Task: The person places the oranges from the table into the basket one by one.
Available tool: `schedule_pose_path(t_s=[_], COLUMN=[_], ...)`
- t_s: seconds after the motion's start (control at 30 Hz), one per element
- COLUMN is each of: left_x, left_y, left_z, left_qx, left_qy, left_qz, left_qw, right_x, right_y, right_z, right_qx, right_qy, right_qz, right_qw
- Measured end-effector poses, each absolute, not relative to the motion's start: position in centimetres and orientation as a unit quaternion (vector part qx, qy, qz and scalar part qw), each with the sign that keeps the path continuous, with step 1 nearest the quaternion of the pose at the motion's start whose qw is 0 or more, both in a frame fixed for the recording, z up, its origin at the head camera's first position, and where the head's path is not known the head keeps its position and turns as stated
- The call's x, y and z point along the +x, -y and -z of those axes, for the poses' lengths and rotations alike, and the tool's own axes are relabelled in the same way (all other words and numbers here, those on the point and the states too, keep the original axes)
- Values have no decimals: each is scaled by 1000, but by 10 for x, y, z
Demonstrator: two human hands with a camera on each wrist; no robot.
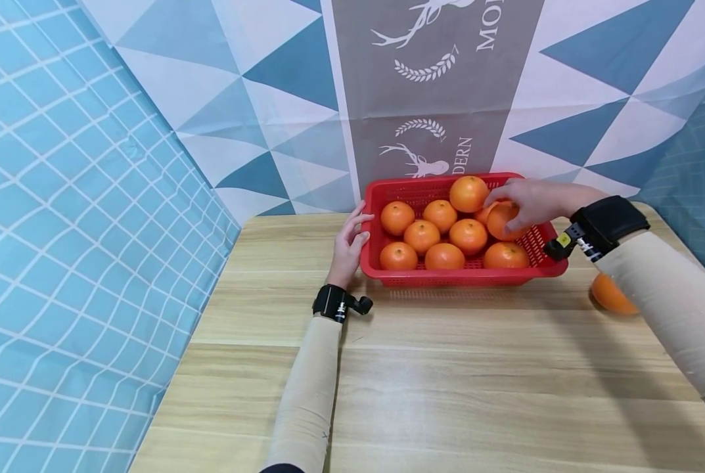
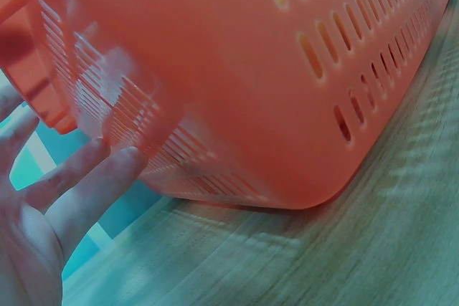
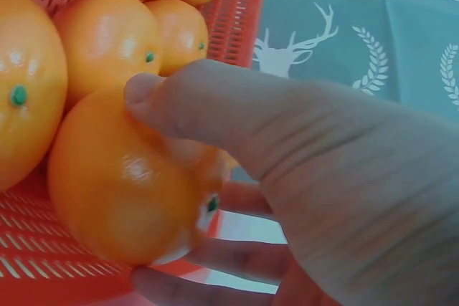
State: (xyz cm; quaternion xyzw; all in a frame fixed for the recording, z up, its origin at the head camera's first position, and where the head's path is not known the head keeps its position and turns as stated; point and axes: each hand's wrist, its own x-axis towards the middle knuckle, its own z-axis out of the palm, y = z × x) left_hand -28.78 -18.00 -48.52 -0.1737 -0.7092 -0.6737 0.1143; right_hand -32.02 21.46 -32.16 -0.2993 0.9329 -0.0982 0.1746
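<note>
Right hand [image 1: 529, 200] is grasping an orange [image 1: 502, 221], thumb over the top and fingers curling underneath, at the right end of the red basket [image 1: 464, 276]. Left hand [image 1: 349, 246] is lying flat, fingers straight, pressing on the basket's left wall. Risk, as I judge it: the smooth, glossy, round orange is sitting among a piled heap, so it could be slipping from the fingers or knocking neighbours loose. The basket is thin slotted plastic, likely sliding easily on the slick wood table [image 1: 447, 394]. A stray orange [image 1: 609, 295] is lying beyond the right wrist.
</note>
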Motion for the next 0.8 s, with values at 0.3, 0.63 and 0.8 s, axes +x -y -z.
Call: schedule_pose_path(t_s=[0.3,0.63,0.8], left_x=[-290,-287,-288], left_y=[180,179,179], left_z=[488,484,485], left_qx=[-181,-172,-167], left_qy=[710,709,713], left_qz=[670,674,672], left_qw=[119,114,111], right_x=[-319,-320,-321], right_y=[-215,-224,-235], right_z=[309,304,306], right_qx=[-292,-291,-287], right_qy=[-940,-942,-944], right_qz=[78,78,88], right_qw=[157,150,139])
